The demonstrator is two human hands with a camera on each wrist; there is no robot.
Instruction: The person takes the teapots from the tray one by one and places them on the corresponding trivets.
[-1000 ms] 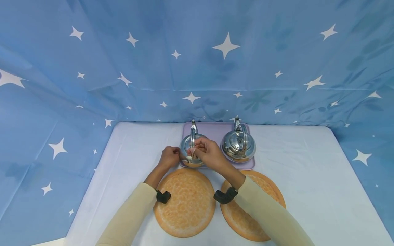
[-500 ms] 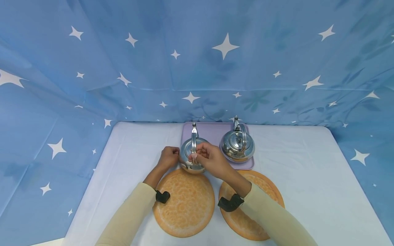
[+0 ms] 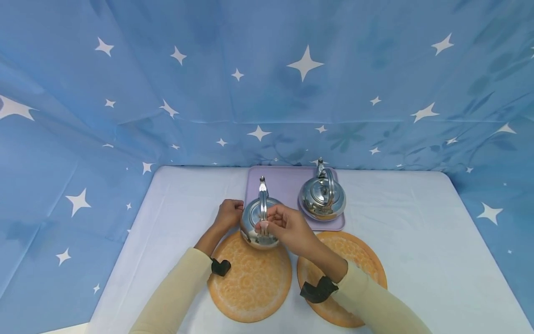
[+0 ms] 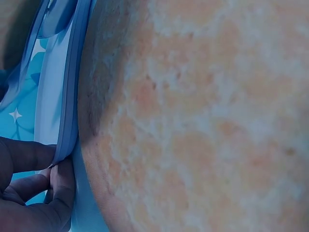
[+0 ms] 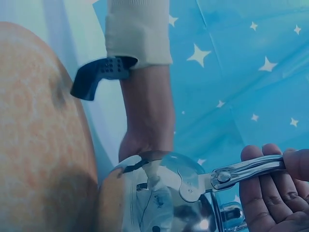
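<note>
Head cam: I'm seeing the right hand gripping a kettle, partly over the left bread-looking mat. Left wrist: left hand is pinching the tray rim. Right wrist: thumb and fingers are squeezing the kettle's handle, barely apart.

No legible text, labels, brands or numbers.

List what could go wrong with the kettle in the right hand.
The kettle might swing or slip, since the right hand holds only its handle. It partly overlaps the left mat in the head view; set there, it could tilt. The left hand grips the tray, so a tug might jolt the other kettle.
</note>
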